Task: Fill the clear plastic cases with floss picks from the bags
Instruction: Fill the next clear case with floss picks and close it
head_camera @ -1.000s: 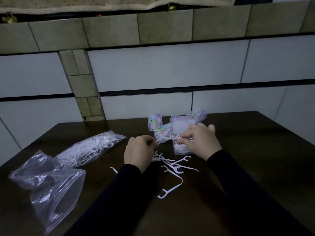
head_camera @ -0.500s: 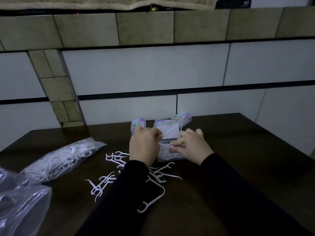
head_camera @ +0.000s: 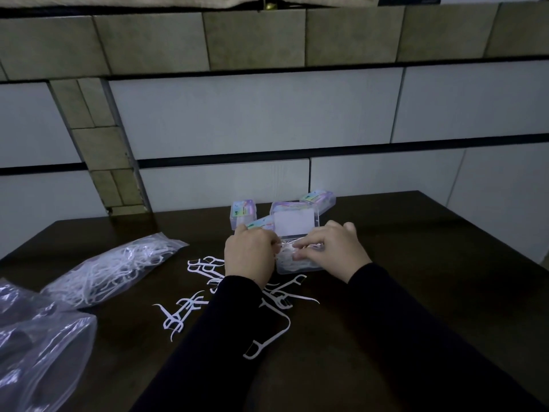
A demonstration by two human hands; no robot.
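- Two hands meet over an open clear plastic case (head_camera: 297, 264) near the far middle of a dark wooden table (head_camera: 416, 263), its hinged lid (head_camera: 294, 223) standing upright behind them.
- The left hand (head_camera: 249, 255) sits at the case's left edge, fingers curled in toward the opening; what they hold, if anything, is hidden, so the grip cannot be told.
- The right hand (head_camera: 329, 248) lies across the case from the right, fingertips bent down onto the white floss picks (head_camera: 286, 257) packed inside; whether it pinches any of them cannot be made out.
- Both forearms are in black sleeves (head_camera: 386, 322) that run from the bottom of the view.
- Three more closed cases stand behind the open one: one upright at the left (head_camera: 243, 214), one lying behind the left hand (head_camera: 263, 224), one at the far right (head_camera: 319, 199), each with a colourful label.
- Loose floss picks (head_camera: 205, 269) are scattered on the table just in front of the case and beside the left wrist, with one lone pick (head_camera: 267, 337) nearer the person.
- A clear bag still full of picks (head_camera: 113, 269) lies well to the left of the hands.
- A crumpled clear bag (head_camera: 44, 352) sits at the near left edge, its contents not discernible.
- Pale and olive wall tiles (head_camera: 267, 114) rise behind the table.
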